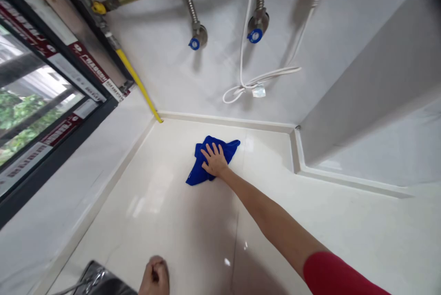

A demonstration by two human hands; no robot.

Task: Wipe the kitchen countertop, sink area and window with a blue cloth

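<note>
A crumpled blue microfibre cloth lies bunched and flat under the spread fingers of the right hand, which presses down on it palm first. One corner pokes out beyond the fingertips, and a folded tail trails back below them. The left hand, curled into a fist, sits well apart from those fingers, off the cloth

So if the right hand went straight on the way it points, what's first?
The right hand is on the blue microfiber cloth, so likely the raised back lip of the countertop, near the foot of the yellow pipe; depth is unclear.
</note>
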